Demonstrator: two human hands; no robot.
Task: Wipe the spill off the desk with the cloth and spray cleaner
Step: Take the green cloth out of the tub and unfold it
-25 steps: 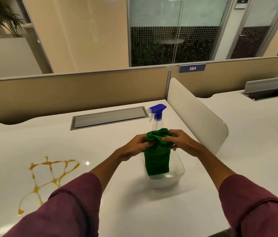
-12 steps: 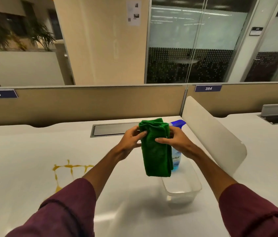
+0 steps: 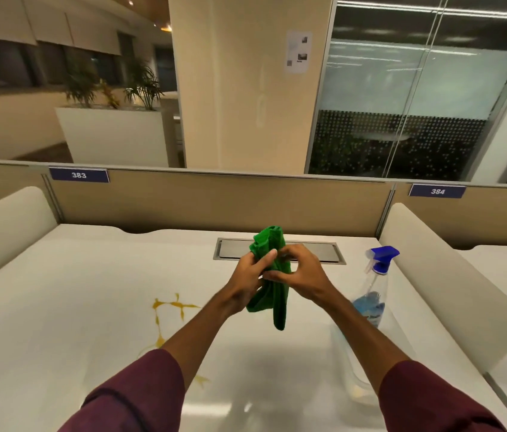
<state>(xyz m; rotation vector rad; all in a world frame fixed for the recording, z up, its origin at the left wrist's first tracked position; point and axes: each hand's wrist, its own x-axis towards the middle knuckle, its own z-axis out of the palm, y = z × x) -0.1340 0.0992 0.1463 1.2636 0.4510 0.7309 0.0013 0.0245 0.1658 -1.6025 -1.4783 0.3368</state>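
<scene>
White and glossy, the desk (image 3: 90,291) runs back to a tan partition carrying number plates 383 (image 3: 79,175) and 384 (image 3: 437,191), with glass walls and potted plants behind it.

Above the middle of the desk, clear of its surface, hangs the green cloth (image 3: 272,275), bunched at the top and trailing a folded tail downward. Both hands hold it: the left hand (image 3: 250,272) grips the bunched part with its thumb laid across the fabric, and the right hand (image 3: 299,274) pinches it from the other side, fingers curled, the two hands touching around the cloth. Maroon sleeves cover both forearms near the camera.

Below and to the left of the cloth lies the spill (image 3: 168,319), thin yellow-orange lines on the desk, partly hidden by the left arm. To the right stands the spray bottle (image 3: 373,291), upright, clear with blue liquid and a blue trigger head, inside a clear plastic tub (image 3: 353,378). Behind the hands, a grey cable hatch (image 3: 308,252) is set flush in the desk.
</scene>
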